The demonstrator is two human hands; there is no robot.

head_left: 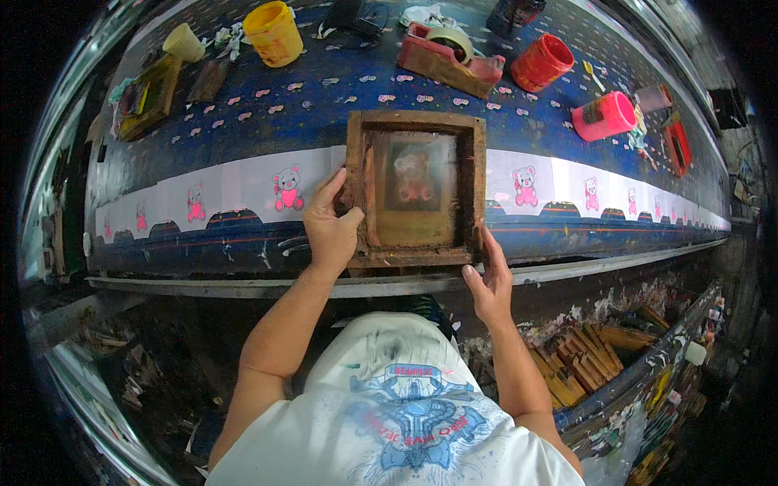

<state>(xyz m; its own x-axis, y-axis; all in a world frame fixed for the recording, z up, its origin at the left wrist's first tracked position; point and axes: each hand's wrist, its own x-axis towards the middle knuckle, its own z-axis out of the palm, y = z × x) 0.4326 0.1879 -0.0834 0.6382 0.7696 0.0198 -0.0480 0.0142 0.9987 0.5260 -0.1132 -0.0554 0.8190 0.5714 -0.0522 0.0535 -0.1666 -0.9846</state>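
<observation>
A wooden screen-printing frame (480,174) with a bear figure showing in its mesh is in front of me, over the row of white printed pieces. My left hand (334,231) grips its left side, thumb on the near left part of the wood. At the near right corner, my right hand (491,283) holds the frame's edge, fingers along the side and thumb by the front rail. Pink bear prints show on the white pieces (243,194) to the left and on those (559,174) to the right. The frame hides the piece beneath it.
Beyond the frame on the blue table (324,130) stand a yellow tub (273,34), a tape dispenser (446,65), a red tub (543,63) and a pink tub (604,116). A smaller frame (150,97) lies far left. A metal rail (203,288) borders the near edge; wooden pieces (579,360) sit below right.
</observation>
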